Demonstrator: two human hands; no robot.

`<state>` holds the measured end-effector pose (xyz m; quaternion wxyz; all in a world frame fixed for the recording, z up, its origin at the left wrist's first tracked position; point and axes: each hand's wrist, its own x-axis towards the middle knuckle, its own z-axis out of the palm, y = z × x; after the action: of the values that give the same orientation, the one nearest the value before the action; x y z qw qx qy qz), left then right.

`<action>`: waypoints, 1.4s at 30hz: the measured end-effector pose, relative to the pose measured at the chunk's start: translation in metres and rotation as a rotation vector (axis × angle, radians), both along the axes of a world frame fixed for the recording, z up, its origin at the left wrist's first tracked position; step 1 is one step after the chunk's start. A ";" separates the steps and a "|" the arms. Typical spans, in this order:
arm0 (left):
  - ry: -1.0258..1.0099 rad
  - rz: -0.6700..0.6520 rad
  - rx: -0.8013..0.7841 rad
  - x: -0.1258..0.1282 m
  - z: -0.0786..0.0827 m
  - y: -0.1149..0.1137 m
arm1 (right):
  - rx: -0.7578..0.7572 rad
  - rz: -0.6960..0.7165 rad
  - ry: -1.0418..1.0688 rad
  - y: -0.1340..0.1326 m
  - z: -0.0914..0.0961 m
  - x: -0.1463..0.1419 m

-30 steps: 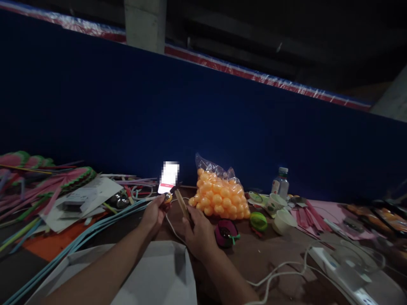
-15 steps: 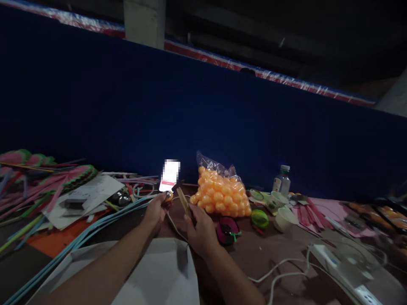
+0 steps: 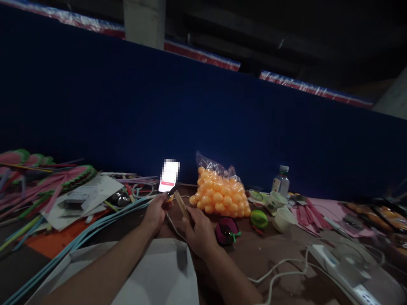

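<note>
My left hand (image 3: pixel 157 214) is closed around a small orange ball (image 3: pixel 171 198), mostly hidden by the fingers. My right hand (image 3: pixel 200 231) grips a flat wooden-handled tool (image 3: pixel 182 204) with a dark tip; the tip reaches the ball, and its exact kind is unclear. Just behind the hands stands a phone (image 3: pixel 167 184) with a bright screen, upper part pixelated. To the right of it sits a clear plastic bag (image 3: pixel 221 192) full of orange balls. A dark purple pouch-like item (image 3: pixel 226 231) with a green tie lies beside my right hand.
Light blue tubes (image 3: pixel 95 226), papers (image 3: pixel 92 190) and pink-and-green craft pieces (image 3: pixel 68 180) crowd the left. On the right are a green striped item (image 3: pixel 259 219), a pale cup (image 3: pixel 284 219), a bottle (image 3: pixel 281 181) and a power strip (image 3: pixel 337 271) with white cables. A white sheet (image 3: pixel 152 271) lies in front.
The tool's dark tip has come down and left onto the ball, covering more of it. My left hand and the phone stay nearly in place.
</note>
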<state>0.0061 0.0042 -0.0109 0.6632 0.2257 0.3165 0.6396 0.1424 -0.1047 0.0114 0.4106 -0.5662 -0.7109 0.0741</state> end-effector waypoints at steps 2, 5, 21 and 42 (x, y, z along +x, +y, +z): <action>0.008 0.019 -0.018 0.000 0.001 -0.001 | 0.019 -0.016 0.026 0.000 -0.001 0.000; 0.013 0.028 -0.045 0.000 0.001 -0.001 | 0.003 -0.004 0.017 0.001 -0.003 0.000; -0.026 0.022 -0.046 0.001 -0.002 0.004 | 0.087 -0.014 0.069 0.004 -0.009 0.001; -0.103 0.012 -0.036 0.000 0.012 -0.002 | 0.115 0.028 0.062 0.004 -0.010 0.002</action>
<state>0.0056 0.0018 0.0015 0.6789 0.1787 0.2945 0.6484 0.1441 -0.1009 0.0013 0.4631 -0.5292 -0.7088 0.0564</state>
